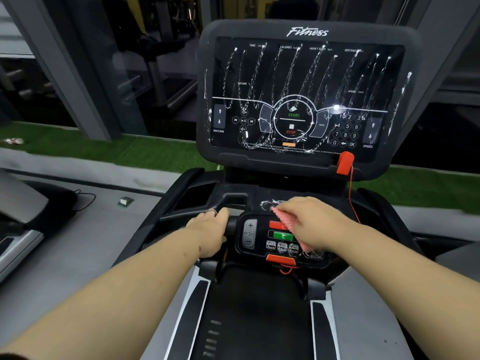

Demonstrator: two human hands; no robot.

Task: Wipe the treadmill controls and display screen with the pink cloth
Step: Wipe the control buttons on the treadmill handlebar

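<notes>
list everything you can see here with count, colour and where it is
display screen: 1, black, streaked with white foam, top centre
control panel: 1, black with red and green buttons, below the screen
pink cloth: 1, pink, on the control panel under the right hand
safety clip: 1, red, lower right edge of the console
handlebar: 1, black, left of the control panel
left hand: 1, grips the handlebar
right hand: 1, holds the pink cloth
</notes>
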